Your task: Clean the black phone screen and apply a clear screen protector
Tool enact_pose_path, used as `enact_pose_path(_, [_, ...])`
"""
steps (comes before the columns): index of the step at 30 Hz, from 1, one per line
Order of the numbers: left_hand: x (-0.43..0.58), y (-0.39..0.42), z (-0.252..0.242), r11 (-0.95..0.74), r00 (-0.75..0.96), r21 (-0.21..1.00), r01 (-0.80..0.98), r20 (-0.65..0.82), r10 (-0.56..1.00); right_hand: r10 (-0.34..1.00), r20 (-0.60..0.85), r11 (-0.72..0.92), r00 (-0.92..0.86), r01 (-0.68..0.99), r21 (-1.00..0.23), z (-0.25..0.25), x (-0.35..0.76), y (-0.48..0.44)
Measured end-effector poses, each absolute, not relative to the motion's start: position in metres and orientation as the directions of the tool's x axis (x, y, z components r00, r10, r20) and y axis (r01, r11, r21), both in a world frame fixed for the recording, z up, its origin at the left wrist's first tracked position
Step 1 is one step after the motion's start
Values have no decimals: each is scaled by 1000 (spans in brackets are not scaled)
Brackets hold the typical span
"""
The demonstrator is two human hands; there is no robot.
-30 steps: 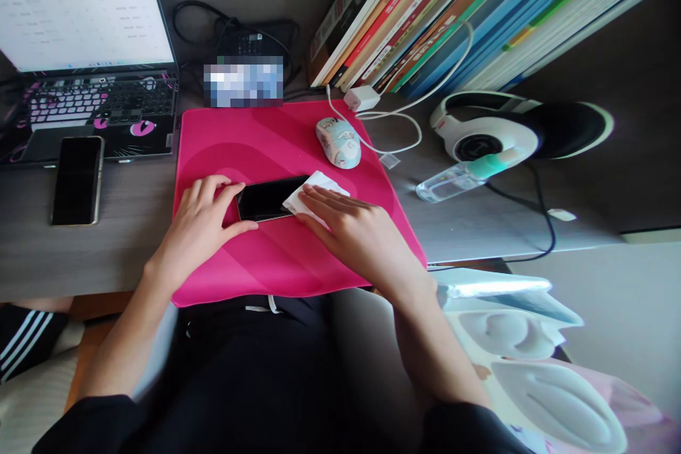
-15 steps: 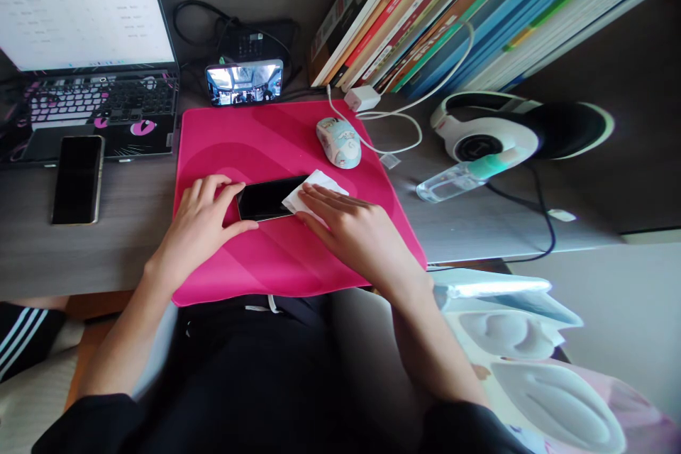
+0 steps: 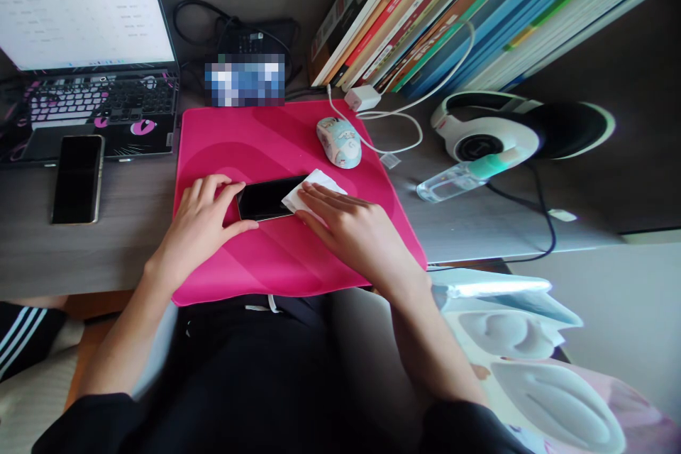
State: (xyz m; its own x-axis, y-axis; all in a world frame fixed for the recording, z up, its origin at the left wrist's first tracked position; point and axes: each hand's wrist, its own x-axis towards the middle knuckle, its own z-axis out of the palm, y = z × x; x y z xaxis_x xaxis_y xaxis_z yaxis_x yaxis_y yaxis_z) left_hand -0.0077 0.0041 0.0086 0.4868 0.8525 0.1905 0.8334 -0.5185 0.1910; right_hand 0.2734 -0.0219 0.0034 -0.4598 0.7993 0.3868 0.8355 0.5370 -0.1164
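Note:
A black smartphone (image 3: pixel 266 198) lies screen up on a pink desk mat (image 3: pixel 228 135). My left hand (image 3: pixel 205 216) holds the phone's left end between thumb and fingers. Over the right end of the screen is a folded white tissue (image 3: pixel 319 181). My right hand (image 3: pixel 356 227) presses that tissue down with its fingers held together, thumb lower on the near side. The phone's right end is hidden beneath the tissue and fingers.
A patterned mouse (image 3: pixel 339 142) sits on the mat's far right. Left are a laptop (image 3: pixel 101 113) and a second phone (image 3: pixel 78 179). To the right lie a charger cable (image 3: pixel 420 131), a clear spray bottle (image 3: pixel 452 181) and headphones (image 3: pixel 489 131). Books (image 3: pixel 404 14) stand behind.

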Motion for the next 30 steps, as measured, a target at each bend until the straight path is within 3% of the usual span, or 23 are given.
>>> enact_pose_path(30, [-7,3,10,-520,488,200,830,192,852,812,370,528,-452,838,-136,5,271,-21])
